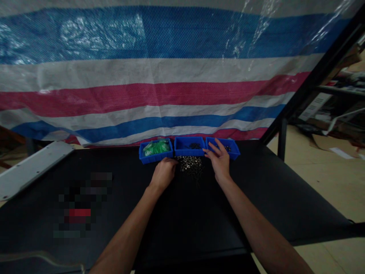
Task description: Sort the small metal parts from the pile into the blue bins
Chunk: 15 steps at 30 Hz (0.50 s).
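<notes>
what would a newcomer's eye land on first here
Probably the big striped sheet in blue, white and red, hanging across the back of the black table. Next come three blue bins in a row at the table's far edge, the left one holding a bright green bundle. In front of the middle bin lies a glinting pile of small metal pieces, between the left hand and right hand.

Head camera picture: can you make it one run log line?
left hand: at pile of small shiny metal parts; right hand: near right blue plastic bin; grips: unclear; left blue plastic bin: holds green contents
</notes>
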Each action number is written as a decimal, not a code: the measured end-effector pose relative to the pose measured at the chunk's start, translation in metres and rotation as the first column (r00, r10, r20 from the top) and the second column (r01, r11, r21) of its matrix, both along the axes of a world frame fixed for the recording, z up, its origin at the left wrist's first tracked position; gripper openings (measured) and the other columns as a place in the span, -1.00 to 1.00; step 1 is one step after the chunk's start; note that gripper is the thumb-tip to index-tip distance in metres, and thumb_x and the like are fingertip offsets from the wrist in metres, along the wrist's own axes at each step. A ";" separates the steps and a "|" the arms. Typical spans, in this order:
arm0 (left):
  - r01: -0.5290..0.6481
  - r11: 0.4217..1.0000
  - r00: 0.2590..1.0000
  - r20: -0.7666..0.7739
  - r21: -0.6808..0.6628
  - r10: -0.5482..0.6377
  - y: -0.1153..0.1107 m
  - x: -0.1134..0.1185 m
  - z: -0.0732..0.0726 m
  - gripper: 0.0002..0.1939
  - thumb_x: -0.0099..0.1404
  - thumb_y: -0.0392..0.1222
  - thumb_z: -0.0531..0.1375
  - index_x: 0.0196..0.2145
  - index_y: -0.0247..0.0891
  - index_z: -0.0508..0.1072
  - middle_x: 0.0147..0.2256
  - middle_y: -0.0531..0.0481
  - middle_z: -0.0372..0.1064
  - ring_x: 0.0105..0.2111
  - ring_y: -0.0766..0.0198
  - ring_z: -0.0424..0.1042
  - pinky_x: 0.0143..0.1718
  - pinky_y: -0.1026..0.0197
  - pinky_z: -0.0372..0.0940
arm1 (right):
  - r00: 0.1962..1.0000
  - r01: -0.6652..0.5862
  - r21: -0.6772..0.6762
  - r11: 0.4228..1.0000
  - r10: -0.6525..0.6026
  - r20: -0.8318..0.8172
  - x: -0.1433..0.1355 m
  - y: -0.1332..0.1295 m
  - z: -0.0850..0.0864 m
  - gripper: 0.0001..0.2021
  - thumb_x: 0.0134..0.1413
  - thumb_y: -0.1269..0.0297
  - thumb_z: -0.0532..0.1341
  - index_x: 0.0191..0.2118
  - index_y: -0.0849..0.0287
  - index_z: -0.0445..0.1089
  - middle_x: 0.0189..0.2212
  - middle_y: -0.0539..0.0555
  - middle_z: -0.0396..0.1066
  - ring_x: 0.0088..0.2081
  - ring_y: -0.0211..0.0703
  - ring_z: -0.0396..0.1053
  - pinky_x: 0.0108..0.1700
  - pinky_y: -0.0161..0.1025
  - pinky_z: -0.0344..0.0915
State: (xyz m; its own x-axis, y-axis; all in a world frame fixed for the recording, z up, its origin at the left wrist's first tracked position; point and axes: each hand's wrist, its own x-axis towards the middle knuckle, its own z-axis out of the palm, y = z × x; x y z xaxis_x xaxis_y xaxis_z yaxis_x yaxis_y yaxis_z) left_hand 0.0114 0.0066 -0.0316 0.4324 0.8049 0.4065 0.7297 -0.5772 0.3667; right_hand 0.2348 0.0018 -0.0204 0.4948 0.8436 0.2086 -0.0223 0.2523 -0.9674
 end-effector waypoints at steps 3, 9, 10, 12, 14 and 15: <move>0.001 1.000 1.000 0.022 -0.009 -0.001 -0.001 0.000 0.002 -0.73 0.26 -0.44 0.14 -0.21 -0.23 0.59 -0.22 -0.13 0.56 -0.16 0.05 0.52 -0.08 0.06 0.43 | 0.998 -0.054 -0.028 0.998 0.054 -0.013 -0.003 -0.002 0.003 -0.40 -0.12 0.30 0.33 0.14 0.18 0.34 0.03 0.25 0.49 -0.26 -0.02 0.59 -0.26 -0.15 0.53; 0.016 0.999 0.981 0.193 -0.035 -0.009 -0.005 0.005 0.008 -0.76 0.25 -0.43 0.15 -0.21 -0.26 0.57 -0.24 -0.11 0.52 -0.27 0.14 0.52 -0.18 0.13 0.44 | 0.992 -0.121 -0.049 0.991 0.122 0.019 -0.005 -0.005 0.005 -0.58 -0.08 0.28 0.28 -0.02 0.17 0.43 -0.12 0.18 0.57 -0.39 -0.13 0.57 -0.39 -0.26 0.46; 0.023 0.999 0.974 0.228 -0.047 -0.012 -0.005 0.006 0.009 -0.77 0.23 -0.44 0.17 -0.22 -0.27 0.57 -0.26 -0.09 0.51 -0.31 0.17 0.52 -0.22 0.16 0.44 | 0.991 -0.131 -0.050 0.990 0.133 0.028 -0.005 -0.006 0.005 -0.60 -0.08 0.27 0.28 -0.04 0.17 0.44 -0.14 0.17 0.58 -0.42 -0.15 0.56 -0.40 -0.27 0.45; 0.036 0.997 0.962 0.274 -0.064 -0.017 -0.007 0.008 0.011 -0.78 0.21 -0.44 0.18 -0.24 -0.28 0.58 -0.28 -0.08 0.50 -0.35 0.21 0.50 -0.26 0.19 0.44 | 0.986 -0.157 -0.049 0.986 0.160 0.047 -0.007 -0.006 0.006 -0.63 -0.08 0.25 0.28 -0.08 0.18 0.46 -0.20 0.15 0.59 -0.46 -0.18 0.53 -0.43 -0.29 0.42; 0.043 0.997 0.956 0.294 -0.066 -0.022 -0.008 0.010 0.011 -0.79 0.21 -0.45 0.20 -0.25 -0.29 0.58 -0.28 -0.08 0.50 -0.34 0.21 0.50 -0.26 0.18 0.43 | 0.980 -0.186 -0.044 0.981 0.189 0.068 -0.009 -0.007 0.006 -0.65 -0.08 0.23 0.29 -0.11 0.19 0.47 -0.25 0.14 0.59 -0.49 -0.20 0.51 -0.45 -0.30 0.39; 0.044 0.997 0.953 0.302 -0.064 -0.023 -0.008 0.010 0.011 -0.79 0.21 -0.45 0.20 -0.25 -0.29 0.58 -0.28 -0.08 0.51 -0.33 0.20 0.50 -0.24 0.17 0.43 | 0.975 -0.202 -0.042 0.978 0.205 0.081 -0.010 -0.007 0.007 -0.66 -0.08 0.22 0.29 -0.12 0.19 0.47 -0.27 0.14 0.59 -0.50 -0.20 0.50 -0.46 -0.30 0.37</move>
